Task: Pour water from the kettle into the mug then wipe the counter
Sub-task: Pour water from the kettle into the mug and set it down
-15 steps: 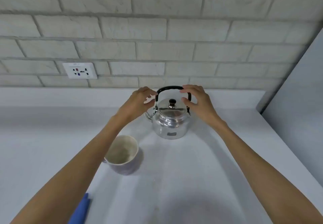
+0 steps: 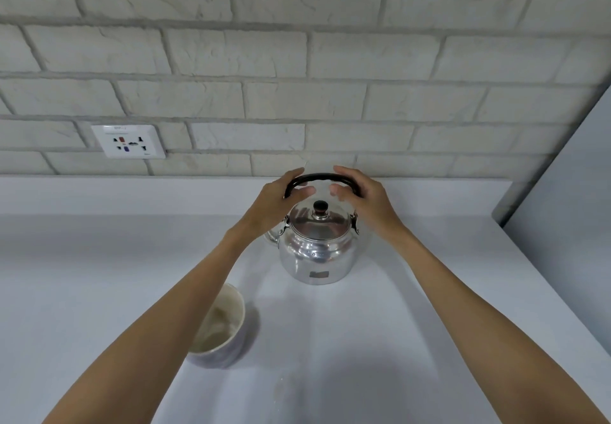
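Observation:
A shiny metal kettle [image 2: 317, 251] with a black arched handle and a dark lid knob stands upright on the white counter [image 2: 396, 341], near the back wall. My left hand [image 2: 281, 200] wraps the left end of the handle and my right hand [image 2: 362, 199] wraps the right end, fingers curled around it. A pale mug [image 2: 224, 324], open side up, sits on the counter in front and to the left of the kettle, partly hidden by my left forearm.
A white brick wall runs along the back, with a white power socket [image 2: 129, 141] at the left. A grey panel [image 2: 568, 208] rises at the right edge of the counter.
Both hands have closed in along the kettle's handle and now curl around it. The blue object at the lower left has left the view.

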`<state>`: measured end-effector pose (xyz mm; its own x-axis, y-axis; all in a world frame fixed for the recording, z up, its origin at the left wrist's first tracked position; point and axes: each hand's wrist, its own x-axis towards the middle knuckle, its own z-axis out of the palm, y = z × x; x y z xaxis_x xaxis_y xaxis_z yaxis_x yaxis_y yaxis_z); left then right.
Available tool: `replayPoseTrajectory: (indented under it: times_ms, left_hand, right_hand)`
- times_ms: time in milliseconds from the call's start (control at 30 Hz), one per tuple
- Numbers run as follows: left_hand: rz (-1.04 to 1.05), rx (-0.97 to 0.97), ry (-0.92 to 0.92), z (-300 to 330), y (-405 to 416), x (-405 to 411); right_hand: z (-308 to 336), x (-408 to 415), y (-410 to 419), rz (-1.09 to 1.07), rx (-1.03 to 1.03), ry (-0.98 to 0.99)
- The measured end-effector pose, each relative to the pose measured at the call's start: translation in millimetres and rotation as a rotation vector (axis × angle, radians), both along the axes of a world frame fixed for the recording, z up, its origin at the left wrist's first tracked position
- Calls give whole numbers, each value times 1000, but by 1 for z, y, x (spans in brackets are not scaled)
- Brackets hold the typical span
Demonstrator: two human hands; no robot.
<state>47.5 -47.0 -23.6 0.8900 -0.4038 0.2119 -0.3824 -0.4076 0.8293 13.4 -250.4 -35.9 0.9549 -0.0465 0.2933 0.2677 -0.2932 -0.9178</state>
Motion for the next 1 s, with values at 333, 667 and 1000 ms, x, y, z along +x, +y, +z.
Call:
replayPoseTrajectory:
  times_ms: [333,667,1000]
  left_hand:
    - [-13,-263,105,5,-5,-2]
    - [-29,-284,48,33,-2,-22]
    - [-65,-324,-41,109,7,-67]
  right_hand:
    - [2,3,3,-21,146,-38]
    - [34,-24,10,-36,187,-90]
    - [114,-71,21,-70,221,-189]
